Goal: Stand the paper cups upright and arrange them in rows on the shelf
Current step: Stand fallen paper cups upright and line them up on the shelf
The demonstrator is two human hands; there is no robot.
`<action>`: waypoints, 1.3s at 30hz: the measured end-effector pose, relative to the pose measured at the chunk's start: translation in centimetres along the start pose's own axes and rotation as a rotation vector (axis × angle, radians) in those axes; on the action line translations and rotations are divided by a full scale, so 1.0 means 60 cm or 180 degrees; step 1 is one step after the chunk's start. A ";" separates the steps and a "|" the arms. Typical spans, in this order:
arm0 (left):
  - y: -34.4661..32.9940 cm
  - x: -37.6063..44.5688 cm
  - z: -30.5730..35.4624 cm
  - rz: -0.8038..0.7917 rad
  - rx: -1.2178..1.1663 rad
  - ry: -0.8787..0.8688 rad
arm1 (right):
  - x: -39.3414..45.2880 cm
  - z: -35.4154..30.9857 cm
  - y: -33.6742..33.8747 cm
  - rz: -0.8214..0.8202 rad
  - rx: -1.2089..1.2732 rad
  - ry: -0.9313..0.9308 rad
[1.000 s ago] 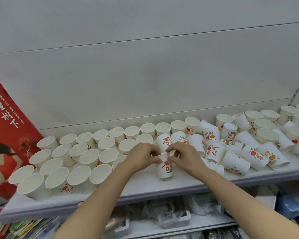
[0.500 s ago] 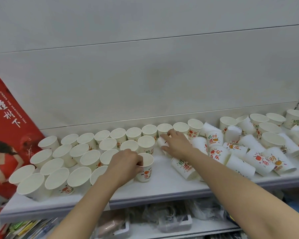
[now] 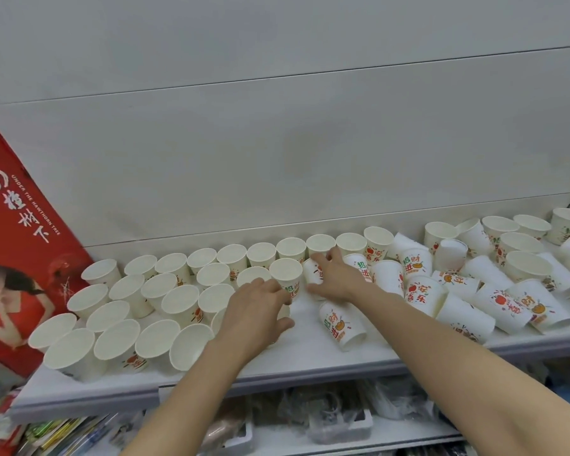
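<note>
White paper cups with red and green print fill the white shelf. Upright cups stand in rows on the left half. On the right, several cups lie on their sides or upside down, and one lies alone near the middle front. My left hand reaches over an upright cup at the end of the rows, fingers stretched forward and thumb spread; the cup is mostly hidden under the palm. My right hand grips a tipped cup just in front of the back row.
A red poster leans at the shelf's left end. The white back panel rises right behind the cups. Plastic-wrapped goods sit on the lower shelf. More upright cups crowd the far right.
Both hands pulled a cup apart from another at the front; my left set its cup upright by the rows and relaxed its grip, while my right reached back and took a tipped cup.
</note>
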State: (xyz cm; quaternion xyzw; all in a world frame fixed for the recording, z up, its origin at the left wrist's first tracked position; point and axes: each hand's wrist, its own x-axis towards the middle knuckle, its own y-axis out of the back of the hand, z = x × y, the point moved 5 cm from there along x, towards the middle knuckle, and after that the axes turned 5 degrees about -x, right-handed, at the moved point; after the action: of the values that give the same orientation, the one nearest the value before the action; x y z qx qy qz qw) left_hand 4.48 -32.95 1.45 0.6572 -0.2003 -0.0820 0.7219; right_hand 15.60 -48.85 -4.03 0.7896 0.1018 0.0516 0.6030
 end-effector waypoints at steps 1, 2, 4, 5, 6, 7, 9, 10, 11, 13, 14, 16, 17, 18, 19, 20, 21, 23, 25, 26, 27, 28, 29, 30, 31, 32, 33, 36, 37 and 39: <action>-0.004 0.001 0.007 0.0040 -0.0075 -0.0011 | 0.002 0.000 0.000 0.0084 0.0006 -0.0017; -0.008 0.003 0.015 0.0086 -0.0173 -0.0031 | 0.004 0.000 0.000 0.0176 0.0003 -0.0041; -0.020 0.010 0.038 0.0154 -0.0434 -0.0076 | 0.007 -0.002 0.001 0.0361 0.0036 -0.0113; -0.029 0.017 0.051 0.0158 -0.0584 -0.0059 | 0.008 -0.004 0.002 0.0446 0.0057 -0.0138; -0.038 0.025 0.062 0.0137 -0.0725 0.0002 | 0.009 -0.006 0.004 0.0509 0.0042 -0.0153; -0.047 0.035 0.071 0.0088 -0.0834 0.0102 | 0.010 -0.007 0.006 0.0541 -0.0018 -0.0161; -0.064 0.054 0.082 -0.0016 -0.0923 0.0321 | 0.015 -0.003 0.009 0.0510 -0.0097 -0.0192; -0.073 0.062 0.085 -0.0075 -0.0971 0.0429 | 0.017 0.003 0.011 0.0494 0.0000 -0.0214; -0.080 0.068 0.087 -0.0121 -0.1053 0.0518 | 0.019 0.010 0.014 0.0488 0.0196 -0.0234; -0.088 0.073 0.087 -0.0190 -0.1262 0.0655 | 0.018 0.025 0.021 0.0521 0.0596 -0.0233; -0.091 0.073 0.085 -0.0218 -0.1373 0.0731 | 0.016 0.031 0.026 0.0565 0.0698 -0.0216; -0.096 0.073 0.080 -0.0247 -0.1565 0.0899 | 0.008 0.037 0.037 0.0677 0.0862 -0.0184; -0.097 0.075 0.078 -0.0226 -0.1637 0.0986 | 0.005 0.037 0.040 0.0705 0.0947 -0.0152; -0.095 0.077 0.078 -0.0186 -0.1672 0.1067 | 0.001 0.034 0.042 0.0708 0.1039 -0.0103; -0.093 0.081 0.080 -0.0132 -0.1698 0.1140 | -0.003 0.030 0.041 0.0690 0.1140 -0.0071; -0.090 0.086 0.083 -0.0054 -0.1733 0.1201 | -0.008 0.027 0.038 0.0678 0.1242 -0.0046; -0.086 0.090 0.088 0.0041 -0.1749 0.1275 | -0.012 0.025 0.035 0.0684 0.1336 -0.0035; -0.081 0.097 0.093 0.0239 -0.1801 0.1510 | -0.018 0.025 0.029 0.0720 0.1484 -0.0044; -0.081 0.100 0.087 0.0347 -0.2046 0.1823 | -0.020 0.031 0.032 0.0774 0.1581 -0.0069; -0.081 0.099 0.082 0.0362 -0.2186 0.1939 | -0.020 0.035 0.037 0.0834 0.1574 -0.0051; -0.080 0.098 0.078 0.0361 -0.2260 0.1971 | -0.020 0.040 0.042 0.0907 0.1535 -0.0030; -0.075 0.096 0.075 0.0347 -0.2249 0.1907 | -0.020 0.045 0.048 0.0968 0.1480 -0.0011; -0.068 0.091 0.074 0.0350 -0.2170 0.1771 | -0.021 0.047 0.053 0.0996 0.1417 0.0012; -0.059 0.085 0.075 0.0365 -0.2013 0.1566 | -0.022 0.046 0.057 0.1010 0.1324 0.0059; -0.052 0.077 0.079 0.0377 -0.1820 0.1326 | -0.023 0.043 0.059 0.1020 0.1204 0.0127; -0.046 0.069 0.082 0.0404 -0.1621 0.1077 | -0.024 0.039 0.059 0.1033 0.1034 0.0201; -0.044 0.060 0.086 0.0434 -0.1421 0.0837 | -0.025 0.032 0.058 0.1054 0.0832 0.0277; -0.045 0.040 0.093 0.0465 -0.0925 0.0385 | -0.029 0.011 0.050 0.1192 0.0296 0.0599; -0.048 0.036 0.091 0.0443 -0.0798 0.0302 | -0.030 0.005 0.048 0.1258 0.0186 0.0716; -0.051 0.024 0.081 0.0444 -0.0771 0.0217 | -0.031 -0.001 0.042 0.1408 0.0011 0.0917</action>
State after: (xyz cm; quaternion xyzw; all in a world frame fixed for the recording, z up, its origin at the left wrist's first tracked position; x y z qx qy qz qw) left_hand 4.30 -38.31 -1.03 0.5522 -0.2094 -0.0329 0.8063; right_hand 14.02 -49.83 -1.50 0.7781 0.0115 0.2939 0.5550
